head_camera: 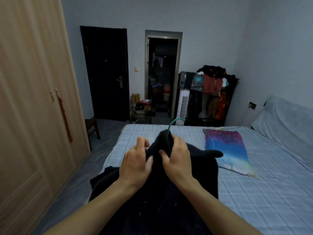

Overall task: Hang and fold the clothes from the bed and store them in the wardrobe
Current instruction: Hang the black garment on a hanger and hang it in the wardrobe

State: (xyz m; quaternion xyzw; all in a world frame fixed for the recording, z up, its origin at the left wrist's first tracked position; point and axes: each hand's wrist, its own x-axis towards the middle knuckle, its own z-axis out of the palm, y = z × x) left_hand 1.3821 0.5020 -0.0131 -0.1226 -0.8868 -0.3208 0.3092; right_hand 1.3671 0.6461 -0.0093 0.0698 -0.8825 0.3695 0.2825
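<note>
A black garment (186, 180) lies spread over the near end of the bed (254, 192), bunched up at its neck. A green hanger (172, 123) pokes its hook out of that neck; the rest of the hanger is hidden inside the cloth. My right hand (176, 156) grips the bunched neck just below the hook. My left hand (135, 161) pinches the black cloth on the left side of the neck, fingers partly curled. The light wooden wardrobe (33, 99) stands at the left with its doors closed.
A folded blue and purple patterned cloth (227, 148) lies on the bed to the right. A white-covered headboard (288, 122) is at far right. Beyond the bed stand a loaded clothes rack (211, 92), a white tower fan (183, 106), a shoe rack (140, 109), a dark door (105, 73) and a wooden chair (92, 128).
</note>
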